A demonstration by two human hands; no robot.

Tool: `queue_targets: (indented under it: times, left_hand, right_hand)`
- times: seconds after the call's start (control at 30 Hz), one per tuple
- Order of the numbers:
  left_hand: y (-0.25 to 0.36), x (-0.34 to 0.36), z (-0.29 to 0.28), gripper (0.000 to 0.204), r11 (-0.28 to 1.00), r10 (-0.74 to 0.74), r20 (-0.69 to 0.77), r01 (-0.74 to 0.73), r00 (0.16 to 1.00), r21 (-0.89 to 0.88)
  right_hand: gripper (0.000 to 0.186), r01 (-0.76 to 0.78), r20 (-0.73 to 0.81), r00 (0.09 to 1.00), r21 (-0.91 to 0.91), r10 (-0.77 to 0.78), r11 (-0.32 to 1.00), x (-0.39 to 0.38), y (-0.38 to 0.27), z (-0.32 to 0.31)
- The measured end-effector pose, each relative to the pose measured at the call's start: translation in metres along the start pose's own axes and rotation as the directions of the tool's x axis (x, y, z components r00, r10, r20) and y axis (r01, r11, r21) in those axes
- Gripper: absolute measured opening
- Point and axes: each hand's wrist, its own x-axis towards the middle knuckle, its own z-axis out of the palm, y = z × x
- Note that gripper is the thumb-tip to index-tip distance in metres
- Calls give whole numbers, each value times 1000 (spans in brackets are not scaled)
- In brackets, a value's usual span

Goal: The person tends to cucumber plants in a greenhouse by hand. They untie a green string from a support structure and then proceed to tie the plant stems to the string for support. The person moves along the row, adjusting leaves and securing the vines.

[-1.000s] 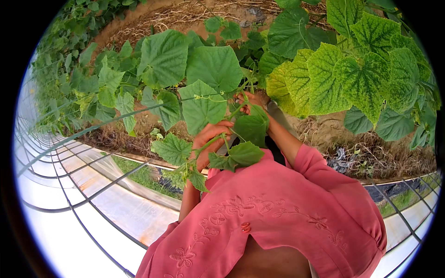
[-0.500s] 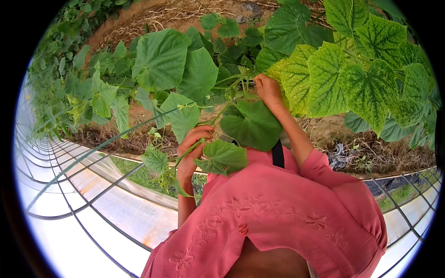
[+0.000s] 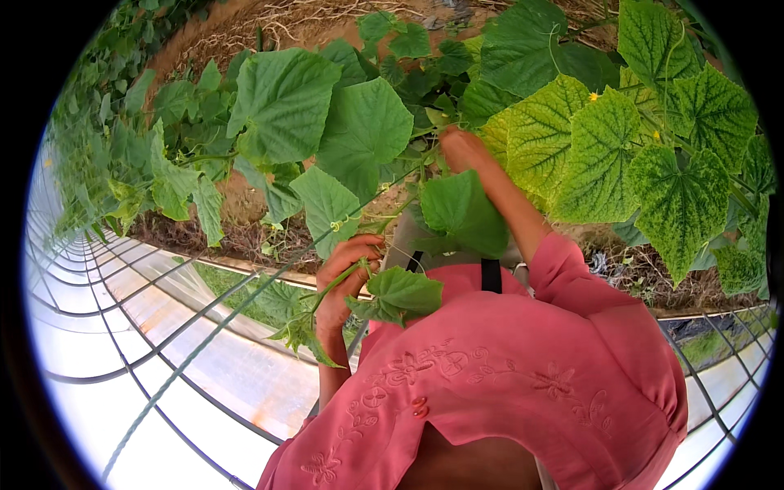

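My left hand [image 3: 346, 276] is closed around a green cucumber vine [image 3: 330, 286], low in front of my pink sleeve. A leafy tip of that vine hangs below my fingers, with one young leaf [image 3: 398, 296] beside them. Higher up and to the right, my right hand [image 3: 464, 150] is closed among the stems where several leaf stalks meet. What its fingertips pinch is too small and too hidden to make out. A broad green leaf [image 3: 461, 208] hangs between my two hands. Just past my right wrist spread yellowing, mottled leaves [image 3: 539, 135].
A green twine [image 3: 214, 349] slants from the lower left up to the plant near my left hand. Large green leaves [image 3: 286, 102] stand to the left. Dry brown soil [image 3: 237, 37] and straw lie behind. A dark grid frame [image 3: 155, 351] with pale sheeting borders the left.
My right hand has shifted slightly left among the stems. My left hand, still on the vine, is a little lower and to the right. The twine now slopes more steeply.
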Motion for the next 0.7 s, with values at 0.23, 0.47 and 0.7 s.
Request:
queue_targets:
  times: [0.23, 0.47, 0.7]
  left_hand:
    - [-7, -2, -4, 15, 1000, -10, 24, 10, 1000, -6]
    - [-8, -2, -5, 17, 999, -18, 17, 19, 1000, -47]
    - [-4, 0, 0, 19, 993, -38, -8, 36, 999, -117]
  right_hand:
    - [23, -156, -41, 986, 68, 159, 985, -29, 3, 7]
    - [21, 14, -167, 986, 162, 14, 987, -31, 28, 14]
    - [20, -52, -221, 964, 383, 147, 922, -39, 23, 21]
